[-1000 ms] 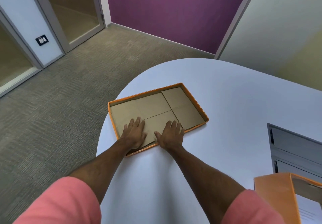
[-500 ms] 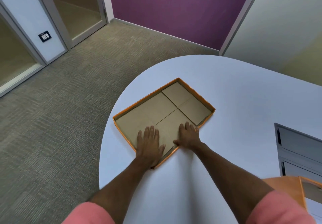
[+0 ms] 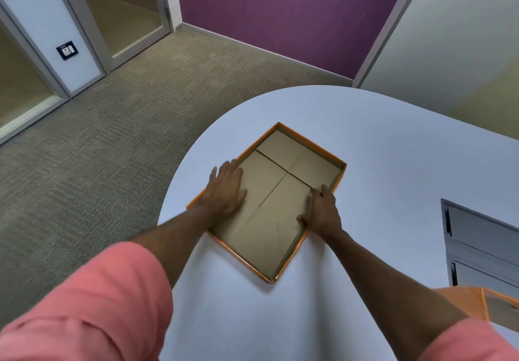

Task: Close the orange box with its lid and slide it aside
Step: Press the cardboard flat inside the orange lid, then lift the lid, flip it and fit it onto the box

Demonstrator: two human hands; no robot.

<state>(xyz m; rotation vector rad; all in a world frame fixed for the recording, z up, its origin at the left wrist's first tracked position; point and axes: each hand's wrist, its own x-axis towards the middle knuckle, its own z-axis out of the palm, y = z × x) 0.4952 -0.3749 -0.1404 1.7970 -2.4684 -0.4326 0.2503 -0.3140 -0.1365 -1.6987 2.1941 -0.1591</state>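
Note:
The shallow orange lid [image 3: 340, 176] lies open side up on the white table [image 3: 393, 150], its brown cardboard inside showing and one corner pointing towards me. My left hand [image 3: 224, 189] grips its left long rim, thumb inside and fingers outside. On the right long rim my right hand [image 3: 323, 209] holds on with curled fingers. The orange box [image 3: 463, 301] shows only partly at the bottom right, behind my right arm, well apart from the lid.
A grey drawer unit [image 3: 477, 248] stands at the right edge of the view. The table's rounded edge [image 3: 179, 181] runs close to the lid's left corner, with carpet floor below. Purple wall and glass doors lie beyond.
The lid has turned counterclockwise on the table, so its long sides now run away from me. My hands have moved from its near edge to its two long rims.

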